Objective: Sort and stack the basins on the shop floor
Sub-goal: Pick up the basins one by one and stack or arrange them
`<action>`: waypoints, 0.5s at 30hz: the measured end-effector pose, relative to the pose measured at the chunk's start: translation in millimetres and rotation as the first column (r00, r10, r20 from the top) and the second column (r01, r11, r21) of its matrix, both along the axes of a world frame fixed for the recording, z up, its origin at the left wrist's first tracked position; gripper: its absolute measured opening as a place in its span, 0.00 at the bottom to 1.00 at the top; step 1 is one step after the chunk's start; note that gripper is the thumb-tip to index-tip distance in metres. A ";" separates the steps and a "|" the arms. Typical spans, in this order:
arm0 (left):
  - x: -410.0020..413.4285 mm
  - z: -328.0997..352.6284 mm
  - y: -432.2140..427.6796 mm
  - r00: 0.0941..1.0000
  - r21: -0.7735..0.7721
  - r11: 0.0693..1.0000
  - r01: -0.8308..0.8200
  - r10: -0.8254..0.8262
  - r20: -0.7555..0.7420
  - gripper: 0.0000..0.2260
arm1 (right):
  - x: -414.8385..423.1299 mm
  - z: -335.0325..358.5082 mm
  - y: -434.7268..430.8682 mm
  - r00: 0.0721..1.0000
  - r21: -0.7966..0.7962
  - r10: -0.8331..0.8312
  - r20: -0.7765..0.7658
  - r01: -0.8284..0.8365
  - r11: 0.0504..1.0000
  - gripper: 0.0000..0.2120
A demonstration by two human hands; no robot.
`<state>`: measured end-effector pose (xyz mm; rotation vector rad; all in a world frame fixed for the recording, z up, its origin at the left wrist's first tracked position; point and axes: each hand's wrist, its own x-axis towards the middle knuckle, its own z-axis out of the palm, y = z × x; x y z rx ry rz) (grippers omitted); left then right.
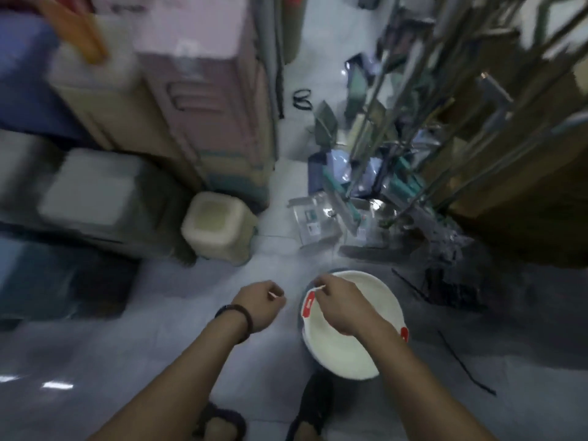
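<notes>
- Running up mid-frame, the pale glossy floor (152, 351) forms an aisle between stacked plastic bins (203, 128) upper left and blurred metal racks (445, 128) upper right.
- White basin (334, 354) sits on the floor, lower centre-right.
- Right hand (343, 308), above the basin's rim, has its fingers pinching a white strip (319, 288).
- Left hand (261, 305) has its fingers curled on a white sliver (272, 294).

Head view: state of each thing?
Basin: upright on floor, empty, nested in darker basin.
Right hand: pinches a white strip over the basin's rim.
Left hand: curled, seems to pinch a white bit.
Bin: beige, standing on floor.
</notes>
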<state>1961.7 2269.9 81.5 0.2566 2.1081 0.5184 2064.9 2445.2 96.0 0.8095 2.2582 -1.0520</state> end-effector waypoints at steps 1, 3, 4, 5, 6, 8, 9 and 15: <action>-8.1 24.1 -22.2 0.999 0.005 1.000 -0.020 0.020 -0.036 0.12 | -17.2 24.9 -22.0 0.999 -0.002 0.020 -0.038 -0.021 1.000 0.15; -30.5 69.3 -71.8 0.992 0.019 0.998 -0.062 0.063 -0.112 0.14 | -55.3 71.3 -70.5 0.991 0.001 0.072 -0.112 -0.072 0.997 0.14; -43.0 90.8 -101.6 0.985 0.028 0.996 -0.082 0.085 -0.152 0.14 | -74.8 92.3 -98.2 0.983 0.010 0.115 -0.146 -0.115 0.993 0.13; -57.7 112.2 -133.9 0.974 0.043 0.993 -0.108 0.114 -0.196 0.12 | -96.8 113.1 -127.3 0.969 0.023 0.171 -0.177 -0.170 0.985 0.13; -72.7 133.2 -167.9 0.959 0.062 0.988 -0.139 0.150 -0.241 0.10 | -119.1 133.3 -158.1 0.951 0.038 0.234 -0.199 -0.231 0.972 0.13; -99.2 174.9 -241.1 0.922 0.085 0.978 -0.193 0.210 -0.324 0.07 | -160.4 171.7 -224.2 0.902 0.084 0.357 -0.242 -0.347 0.934 0.14; -110.7 194.8 -277.9 0.903 0.090 0.972 -0.216 0.234 -0.360 0.07 | -178.6 189.8 -257.0 0.876 0.111 0.403 -0.264 -0.388 0.915 0.14; -147.0 279.0 -500.4 0.736 0.107 0.898 -0.428 0.415 -0.535 0.11 | -261.1 273.9 -464.0 0.715 0.160 0.576 -0.396 -0.565 0.810 0.11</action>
